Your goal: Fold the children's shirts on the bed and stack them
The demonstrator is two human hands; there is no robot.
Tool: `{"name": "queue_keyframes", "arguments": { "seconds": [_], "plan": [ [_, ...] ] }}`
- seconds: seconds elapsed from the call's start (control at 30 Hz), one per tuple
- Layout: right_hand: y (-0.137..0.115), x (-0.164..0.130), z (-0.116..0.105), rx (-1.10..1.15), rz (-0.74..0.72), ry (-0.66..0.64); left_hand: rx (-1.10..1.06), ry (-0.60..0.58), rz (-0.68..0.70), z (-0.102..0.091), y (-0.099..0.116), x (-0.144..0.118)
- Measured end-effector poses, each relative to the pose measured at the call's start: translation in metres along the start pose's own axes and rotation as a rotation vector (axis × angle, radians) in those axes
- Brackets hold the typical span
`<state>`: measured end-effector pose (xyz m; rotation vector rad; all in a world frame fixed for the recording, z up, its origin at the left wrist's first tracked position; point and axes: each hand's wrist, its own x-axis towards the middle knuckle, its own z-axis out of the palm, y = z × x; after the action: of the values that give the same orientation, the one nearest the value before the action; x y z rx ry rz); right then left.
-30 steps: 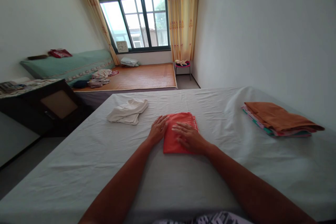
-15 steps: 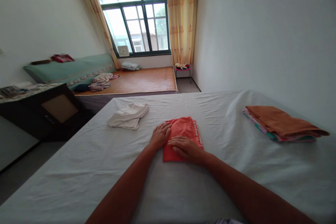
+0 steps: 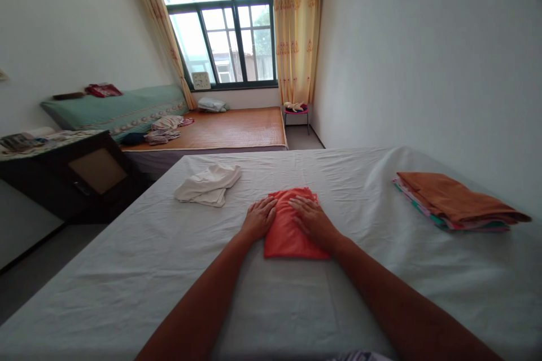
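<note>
A folded orange-red cloth (image 3: pixel 284 240) lies flat on the white sheet (image 3: pixel 279 304) in front of me. My left hand (image 3: pixel 259 219) rests on its left edge, fingers stretched out. On the cloth's right side lies my right hand (image 3: pixel 314 223), palm down with the fingers extended. Both hands press on the fabric without gripping it, and they cover parts of its two sides. Up and to the left is a loosely crumpled white cloth (image 3: pixel 207 185), apart from my hands.
At the right sits a stack of folded cloths (image 3: pixel 457 197) with a brown one on top. Beyond the sheet's far edge stands a bed with a brown mat (image 3: pixel 237 127). A dark cabinet (image 3: pixel 97 172) is at the left, and a small stool (image 3: pixel 296 109) stands by the curtain.
My right hand has moved up and slightly right over the orange-red cloth, uncovering its lower middle. The left hand stays in place. The cloth's right side now looks smoother, its pale lettered edge mostly out of sight.
</note>
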<state>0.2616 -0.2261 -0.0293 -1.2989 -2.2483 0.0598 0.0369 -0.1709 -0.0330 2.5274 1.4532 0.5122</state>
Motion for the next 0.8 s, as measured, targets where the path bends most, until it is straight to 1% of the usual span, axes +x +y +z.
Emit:
{"name": "queue_keyframes", "arguments": {
  "seconds": [0.07, 0.1, 0.13, 0.2, 0.27, 0.4, 0.47, 0.57, 0.67, 0.8],
  "plan": [
    [-0.006, 0.002, 0.001, 0.027, -0.058, -0.079, -0.003, 0.011, 0.013, 0.001, -0.001, 0.0],
    [-0.006, 0.002, 0.002, 0.031, -0.053, -0.117, -0.005, 0.018, 0.019, 0.001, -0.001, 0.0],
    [-0.005, 0.002, 0.004, 0.027, -0.023, -0.142, -0.008, 0.024, 0.023, 0.001, -0.001, 0.0],
    [0.004, 0.002, 0.006, 0.003, 0.083, -0.14, -0.013, 0.031, 0.022, 0.001, -0.001, -0.001],
    [0.02, 0.002, 0.007, -0.019, 0.177, -0.083, -0.015, 0.028, 0.017, 0.001, -0.001, -0.001],
    [0.051, -0.001, 0.008, -0.01, 0.283, 0.116, -0.017, 0.023, 0.013, 0.001, -0.002, -0.003],
    [0.061, -0.003, 0.01, 0.035, 0.349, 0.167, -0.019, 0.023, 0.026, 0.002, -0.003, -0.003],
    [0.064, -0.006, 0.013, 0.206, 0.419, 0.177, -0.02, 0.031, 0.041, 0.003, -0.004, -0.003],
    [0.058, -0.006, 0.011, 0.447, 0.485, 0.2, -0.019, 0.033, 0.04, 0.003, -0.004, -0.004],
    [0.045, -0.003, -0.002, 0.727, 0.677, 0.198, -0.019, 0.04, 0.044, -0.001, -0.002, -0.006]
  ]
}}
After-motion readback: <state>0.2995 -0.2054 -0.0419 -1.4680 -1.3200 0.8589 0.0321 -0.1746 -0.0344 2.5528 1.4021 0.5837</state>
